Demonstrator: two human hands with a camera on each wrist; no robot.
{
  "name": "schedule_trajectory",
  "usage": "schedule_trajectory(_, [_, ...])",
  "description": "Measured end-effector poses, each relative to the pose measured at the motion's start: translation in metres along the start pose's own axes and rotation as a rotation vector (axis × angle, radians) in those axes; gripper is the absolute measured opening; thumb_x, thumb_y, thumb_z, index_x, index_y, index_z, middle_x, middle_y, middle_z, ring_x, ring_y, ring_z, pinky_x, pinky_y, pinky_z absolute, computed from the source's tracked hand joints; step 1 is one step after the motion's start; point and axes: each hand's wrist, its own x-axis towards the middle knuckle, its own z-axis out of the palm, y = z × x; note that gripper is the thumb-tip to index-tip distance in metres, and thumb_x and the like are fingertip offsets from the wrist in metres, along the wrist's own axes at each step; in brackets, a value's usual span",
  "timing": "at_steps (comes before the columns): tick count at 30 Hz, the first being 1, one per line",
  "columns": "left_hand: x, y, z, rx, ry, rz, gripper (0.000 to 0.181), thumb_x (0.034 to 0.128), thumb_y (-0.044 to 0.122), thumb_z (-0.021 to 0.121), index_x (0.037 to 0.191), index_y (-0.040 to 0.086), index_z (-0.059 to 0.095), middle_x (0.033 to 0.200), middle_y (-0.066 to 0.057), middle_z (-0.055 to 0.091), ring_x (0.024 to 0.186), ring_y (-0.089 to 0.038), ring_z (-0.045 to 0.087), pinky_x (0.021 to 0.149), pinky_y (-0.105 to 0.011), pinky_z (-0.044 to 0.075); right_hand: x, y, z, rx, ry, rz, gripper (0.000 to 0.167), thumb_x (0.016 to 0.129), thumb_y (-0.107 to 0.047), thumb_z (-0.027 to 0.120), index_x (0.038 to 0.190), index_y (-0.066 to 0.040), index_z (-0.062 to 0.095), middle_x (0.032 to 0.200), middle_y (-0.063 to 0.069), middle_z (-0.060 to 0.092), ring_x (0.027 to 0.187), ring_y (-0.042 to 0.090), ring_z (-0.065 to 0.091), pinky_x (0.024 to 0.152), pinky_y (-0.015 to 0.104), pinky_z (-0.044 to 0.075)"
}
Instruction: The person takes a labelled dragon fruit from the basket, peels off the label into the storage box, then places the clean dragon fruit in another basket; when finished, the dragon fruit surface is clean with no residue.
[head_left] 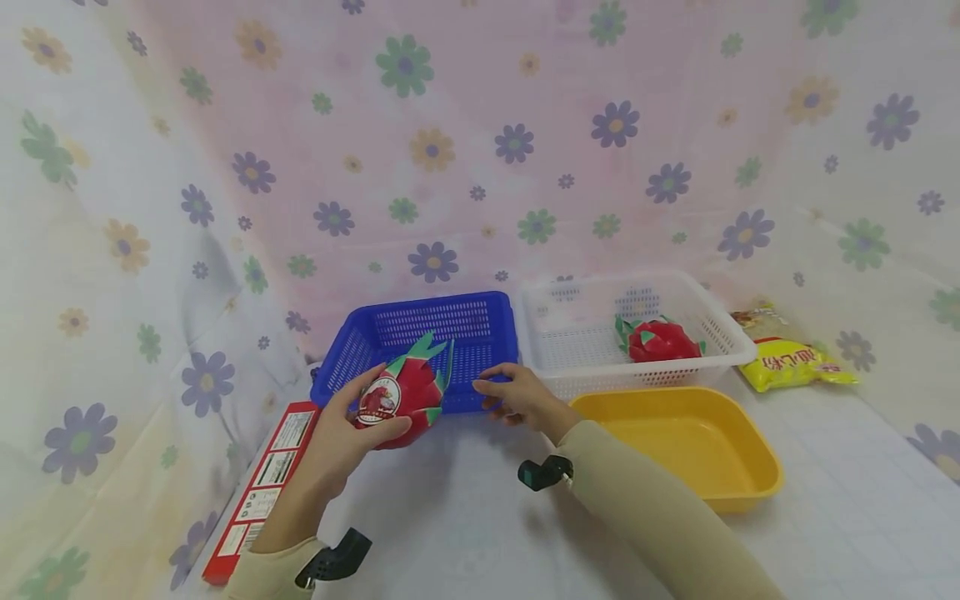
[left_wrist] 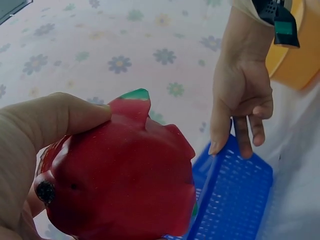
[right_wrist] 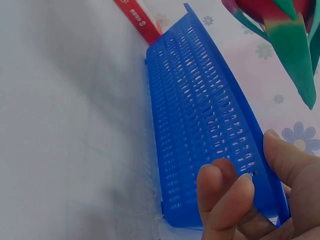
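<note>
In my left hand [head_left: 341,442] I hold a red dragon fruit [head_left: 412,392] with green leaf tips and a round label, raised over the near left part of the blue basket [head_left: 457,304]. Its smooth red underside with a dark stub shows in the left wrist view. My right hand [head_left: 525,396] is at the basket's front rim, near the right corner. In the right wrist view, the thumb [right_wrist: 282,157] lies at the rim, and curled fingers [right_wrist: 227,205] are on the outer side of the perforated wall; how firmly they grip is not clear.
Right of the blue basket stands a white basket [head_left: 731,333] with another dragon fruit [head_left: 663,342] in it. A yellow tray [head_left: 675,442] is in front of it. Yellow snack packets [head_left: 795,362] lie at the far right. A long red box [head_left: 262,492] lies at the left.
</note>
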Motion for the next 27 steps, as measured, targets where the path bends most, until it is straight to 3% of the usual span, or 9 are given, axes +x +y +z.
schedule_trajectory(6, [-0.022,-0.013,0.002,-0.008,0.003,0.001,0.082,0.0806,0.03,0.08,0.149,0.038,0.036,0.149,-0.011,0.038,0.132,-0.033,0.044,0.092,-0.041,0.058,0.001,0.002,0.0,-0.001,0.0,0.001,0.037,0.091,-0.035,0.07,0.122,-0.016,0.06,0.095,0.01,0.07,0.085,0.034,0.07,0.054,0.024,0.05])
schedule_trajectory(11, [-0.035,-0.023,0.012,0.0,0.016,0.0,0.084,0.0752,0.032,0.084,0.146,0.04,0.04,0.149,-0.009,0.037,0.131,-0.033,0.045,0.089,-0.042,0.059,0.0,0.001,0.001,0.003,-0.001,-0.008,0.037,0.091,-0.034,0.07,0.122,-0.016,0.06,0.093,0.01,0.069,0.082,0.033,0.07,0.052,0.024,0.05])
schedule_trajectory(18, [-0.053,-0.032,0.027,0.022,0.029,-0.052,0.085,0.0723,0.035,0.086,0.145,0.037,0.042,0.148,-0.011,0.034,0.133,-0.037,0.038,0.087,-0.044,0.059,0.001,0.002,0.002,-0.011,-0.002,-0.003,0.039,0.091,-0.036,0.07,0.123,-0.017,0.06,0.095,0.01,0.069,0.086,0.034,0.07,0.055,0.024,0.05])
schedule_trajectory(27, [-0.061,-0.045,0.04,0.017,0.031,-0.113,0.085,0.0696,0.037,0.088,0.143,0.037,0.045,0.144,-0.009,0.039,0.129,-0.032,0.041,0.084,-0.041,0.06,0.001,0.001,0.002,-0.011,0.013,0.004,0.038,0.091,-0.035,0.069,0.123,-0.017,0.06,0.095,0.01,0.07,0.081,0.029,0.07,0.056,0.025,0.05])
